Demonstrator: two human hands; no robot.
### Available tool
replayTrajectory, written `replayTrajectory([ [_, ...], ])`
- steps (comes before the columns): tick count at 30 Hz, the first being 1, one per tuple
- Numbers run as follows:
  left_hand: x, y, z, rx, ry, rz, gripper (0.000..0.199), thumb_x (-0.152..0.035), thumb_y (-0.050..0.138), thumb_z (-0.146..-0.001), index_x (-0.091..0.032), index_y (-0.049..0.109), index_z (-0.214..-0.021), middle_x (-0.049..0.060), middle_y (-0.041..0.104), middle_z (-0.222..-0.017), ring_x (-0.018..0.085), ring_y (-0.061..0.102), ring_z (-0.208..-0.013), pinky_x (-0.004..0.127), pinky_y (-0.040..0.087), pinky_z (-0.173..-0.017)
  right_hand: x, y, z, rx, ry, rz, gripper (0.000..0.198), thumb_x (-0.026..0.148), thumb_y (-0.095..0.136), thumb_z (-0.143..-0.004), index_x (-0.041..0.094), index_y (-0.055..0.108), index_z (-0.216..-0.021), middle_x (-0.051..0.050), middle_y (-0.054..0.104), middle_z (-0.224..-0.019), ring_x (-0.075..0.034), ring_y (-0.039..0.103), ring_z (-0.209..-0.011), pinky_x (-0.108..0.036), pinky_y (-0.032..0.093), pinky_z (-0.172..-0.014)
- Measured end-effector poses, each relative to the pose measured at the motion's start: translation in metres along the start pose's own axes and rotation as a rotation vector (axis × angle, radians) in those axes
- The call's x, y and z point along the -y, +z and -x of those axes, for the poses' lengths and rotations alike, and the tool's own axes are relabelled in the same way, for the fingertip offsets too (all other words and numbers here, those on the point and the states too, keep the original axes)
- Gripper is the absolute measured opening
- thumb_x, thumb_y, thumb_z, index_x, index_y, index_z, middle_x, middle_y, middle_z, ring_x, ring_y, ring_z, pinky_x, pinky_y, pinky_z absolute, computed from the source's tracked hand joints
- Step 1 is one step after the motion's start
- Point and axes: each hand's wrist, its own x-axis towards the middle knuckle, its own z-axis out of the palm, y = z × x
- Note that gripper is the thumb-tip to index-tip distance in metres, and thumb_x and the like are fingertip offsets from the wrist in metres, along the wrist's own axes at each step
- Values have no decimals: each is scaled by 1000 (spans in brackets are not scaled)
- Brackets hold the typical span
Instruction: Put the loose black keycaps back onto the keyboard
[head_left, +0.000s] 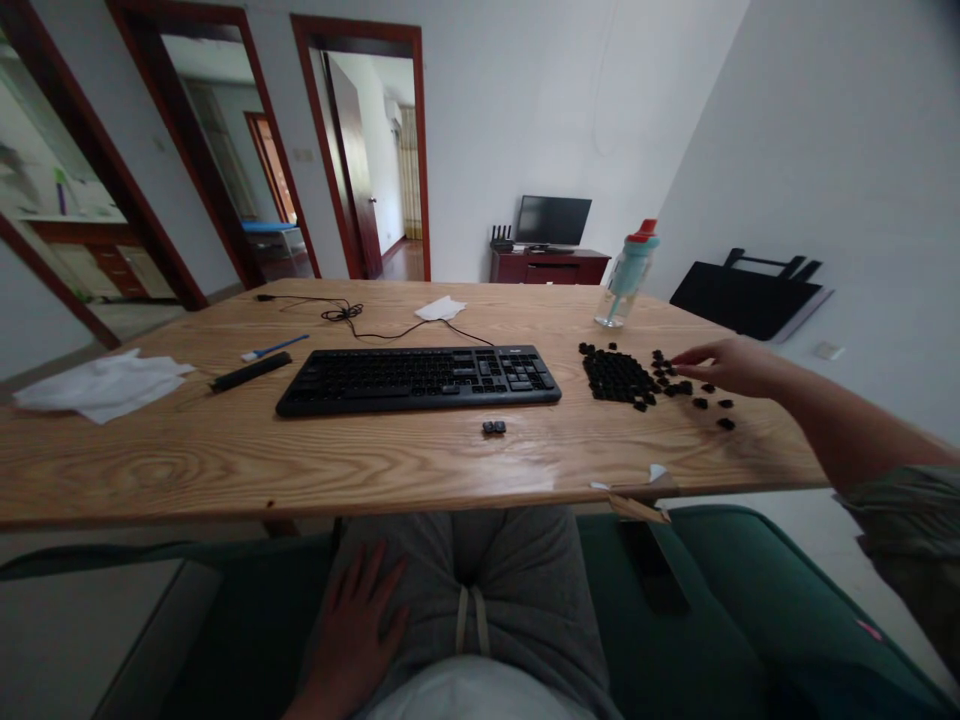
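The right hand is reaching out over the loose keycaps lying in a dark heap on the worktop, just right of the keyboard. Its fingers are extending toward the scattered caps at the heap's near edge, fingertips lying among them; whether the grip is pinching a cap or hovering loosely spread, I cannot tell. The left hand is resting flat on the thigh, fingers spread and holding nothing. Two more caps are sitting apart in front of the keyboard. A bottle is standing behind the heap, near enough that a wide sweep of the arm could be risking a knock. Picking well here probably means taking one stray cap at a time from the outer edge with thumb and forefinger, lifting straight up rather than dragging, so the heap is not getting scattered toward the worktop's edge.
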Motion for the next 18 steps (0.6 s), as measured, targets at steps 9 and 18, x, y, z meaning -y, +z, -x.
replayTrajectory([
  [9, 7, 13, 1, -77, 28, -32, 52, -38, 54, -89, -35, 54, -141, 2, 34, -160, 33, 28, -148, 55, 28, -117, 19, 19, -24, 228, 131, 70, 28, 39, 65, -80, 13, 72, -80, -12, 67, -69, -16, 54, -54, -33, 36, -56],
  [18, 2, 8, 3, -53, 3, -34, 51, -37, 51, -89, -35, 54, -141, 1, 34, -160, 33, 29, -148, 54, 29, -117, 58, 11, -11, 65, 104, -295, 29, 44, 66, -79, 17, 70, -88, -3, 58, -65, -14, 46, -53, -30, 36, -53],
])
